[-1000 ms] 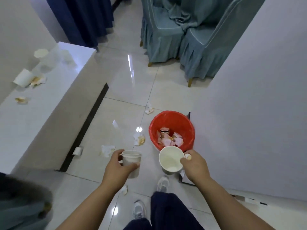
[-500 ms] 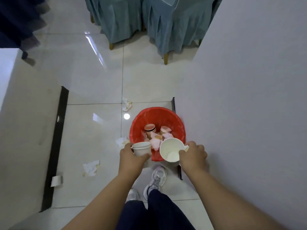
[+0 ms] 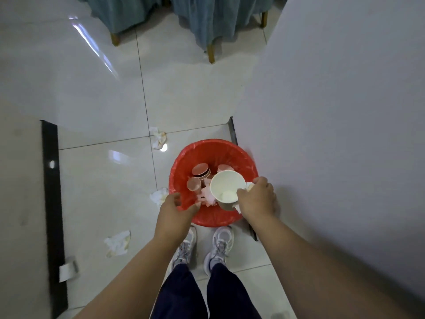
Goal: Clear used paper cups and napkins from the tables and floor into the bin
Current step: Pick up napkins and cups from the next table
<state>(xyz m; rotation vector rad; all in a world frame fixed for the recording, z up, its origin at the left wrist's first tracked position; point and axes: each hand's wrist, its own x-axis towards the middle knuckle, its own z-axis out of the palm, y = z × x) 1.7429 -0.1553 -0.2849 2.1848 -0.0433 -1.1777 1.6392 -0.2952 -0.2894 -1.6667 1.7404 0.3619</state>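
The right hand (image 3: pixel 257 200) has its fingers clamped on the white paper cup (image 3: pixel 224 186), tilted over the round red-lined bin (image 3: pixel 213 143). The left hand (image 3: pixel 176 209) hovers empty at the bin's seven o'clock, fingers loose. Danger: let go crooked and the cup clips the rim and tumbles out beside the crumpled white napkin (image 3: pixel 158 195) at nine o'clock.

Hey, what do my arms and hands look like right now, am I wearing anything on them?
The left forearm and right forearm are bare, with no sleeves in view. The left hand and right hand have no gloves, and no watch, bracelet or ring shows.
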